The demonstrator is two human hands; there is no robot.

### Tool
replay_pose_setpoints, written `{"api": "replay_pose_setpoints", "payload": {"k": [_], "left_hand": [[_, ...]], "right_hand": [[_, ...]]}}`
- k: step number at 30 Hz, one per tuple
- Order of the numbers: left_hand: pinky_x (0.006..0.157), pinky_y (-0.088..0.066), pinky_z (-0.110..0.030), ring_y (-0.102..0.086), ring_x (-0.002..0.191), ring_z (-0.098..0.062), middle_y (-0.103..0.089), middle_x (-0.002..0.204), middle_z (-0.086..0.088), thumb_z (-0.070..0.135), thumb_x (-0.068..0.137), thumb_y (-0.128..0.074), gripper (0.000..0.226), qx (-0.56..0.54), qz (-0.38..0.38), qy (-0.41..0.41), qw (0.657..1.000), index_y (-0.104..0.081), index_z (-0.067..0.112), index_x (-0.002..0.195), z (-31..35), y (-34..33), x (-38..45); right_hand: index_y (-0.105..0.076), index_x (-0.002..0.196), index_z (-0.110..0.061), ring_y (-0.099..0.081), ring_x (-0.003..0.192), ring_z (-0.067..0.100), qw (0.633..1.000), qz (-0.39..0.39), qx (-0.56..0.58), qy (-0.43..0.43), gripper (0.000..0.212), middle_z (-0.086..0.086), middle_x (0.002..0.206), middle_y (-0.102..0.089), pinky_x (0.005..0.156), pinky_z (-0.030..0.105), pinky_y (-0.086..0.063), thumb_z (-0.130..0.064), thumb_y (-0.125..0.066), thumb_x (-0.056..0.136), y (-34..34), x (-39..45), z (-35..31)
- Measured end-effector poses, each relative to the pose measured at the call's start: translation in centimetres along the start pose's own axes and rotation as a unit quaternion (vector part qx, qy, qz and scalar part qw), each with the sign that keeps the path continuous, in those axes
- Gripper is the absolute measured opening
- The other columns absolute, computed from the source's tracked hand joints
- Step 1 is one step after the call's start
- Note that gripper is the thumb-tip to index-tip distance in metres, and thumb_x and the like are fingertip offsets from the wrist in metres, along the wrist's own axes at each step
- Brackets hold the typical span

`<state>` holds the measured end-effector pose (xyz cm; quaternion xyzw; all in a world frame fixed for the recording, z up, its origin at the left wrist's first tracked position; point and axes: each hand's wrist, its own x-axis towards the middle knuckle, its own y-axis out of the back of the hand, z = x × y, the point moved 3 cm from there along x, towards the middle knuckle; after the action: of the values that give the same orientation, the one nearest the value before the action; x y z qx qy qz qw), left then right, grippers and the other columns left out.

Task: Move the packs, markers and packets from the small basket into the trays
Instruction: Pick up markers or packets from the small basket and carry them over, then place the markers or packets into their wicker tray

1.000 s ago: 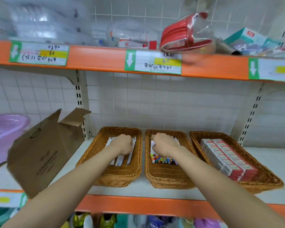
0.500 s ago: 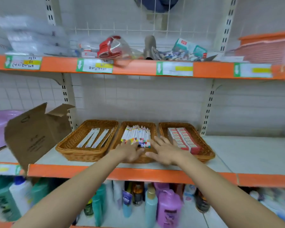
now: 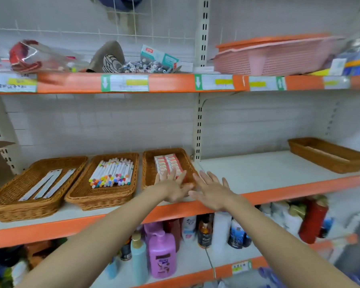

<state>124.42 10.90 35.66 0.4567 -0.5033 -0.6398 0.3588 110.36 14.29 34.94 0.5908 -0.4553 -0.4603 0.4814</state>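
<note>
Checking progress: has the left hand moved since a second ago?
Yes. The left hand went from the packet tray rightward to the red-pack tray.

Both bare forearms reach forward and up from the bottom of the view, converging toward the middle. The left hand (image 3: 173, 189) is spread flat, back of the hand facing the camera, fingers (image 3: 172, 175) straight and fanned upward. The right hand (image 3: 211, 191) sits just beside it, also flat and open, fingers splayed up and to the left. The thumbs nearly meet; neither hand grips anything
</note>
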Motion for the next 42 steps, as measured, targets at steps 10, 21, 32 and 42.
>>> {"api": "replay_pose_setpoints", "payload": {"k": [10, 21, 32, 42], "left_hand": [[0.118, 0.008, -0.047, 0.018, 0.146, -0.030, 0.023, 0.158, -0.005, 0.064, 0.096, -0.015, 0.069, -0.016, 0.002, -0.107, 0.994, 0.016, 0.033, 0.150, 11.1, 0.4, 10.5], [0.117, 0.010, -0.047, 0.018, 0.146, -0.028, 0.022, 0.158, -0.006, 0.062, 0.097, -0.014, 0.067, 0.018, -0.036, -0.166, 0.985, 0.015, 0.032, 0.151, 23.6, 0.9, 21.3], [0.117, 0.009, -0.047, 0.016, 0.147, -0.028, 0.020, 0.159, -0.004, 0.064, 0.096, -0.009, 0.069, 0.043, -0.058, -0.189, 0.979, 0.015, 0.030, 0.151, 43.5, -0.7, 25.3], [0.118, 0.007, -0.048, 0.013, 0.147, -0.028, 0.020, 0.159, -0.003, 0.059, 0.098, -0.012, 0.067, 0.022, 0.009, -0.207, 0.978, 0.009, 0.025, 0.153, 56.7, 1.1, 28.4]], "right_hand": [[0.009, 0.154, -0.026, 0.018, 0.147, 0.020, 0.993, -0.021, -0.014, -0.112, 0.070, -0.002, 0.160, 0.021, 0.117, 0.053, 0.006, -0.058, -0.022, 0.100, 1.2, 1.4, 14.4], [0.009, 0.154, -0.028, 0.017, 0.148, 0.020, 0.983, -0.019, -0.012, -0.184, 0.068, -0.002, 0.160, 0.019, 0.116, 0.054, 0.007, -0.059, -0.015, 0.099, 2.1, 2.1, 28.7], [0.014, 0.153, -0.027, 0.021, 0.147, 0.021, 0.975, -0.031, -0.019, -0.220, 0.068, -0.003, 0.159, 0.023, 0.116, 0.055, 0.008, -0.059, -0.013, 0.099, 2.6, -3.3, 47.9], [0.010, 0.154, -0.026, 0.018, 0.147, 0.021, 0.975, 0.016, 0.006, -0.220, 0.068, 0.001, 0.161, 0.015, 0.117, 0.050, 0.008, -0.059, -0.012, 0.099, 5.5, -6.8, 61.5]]}}
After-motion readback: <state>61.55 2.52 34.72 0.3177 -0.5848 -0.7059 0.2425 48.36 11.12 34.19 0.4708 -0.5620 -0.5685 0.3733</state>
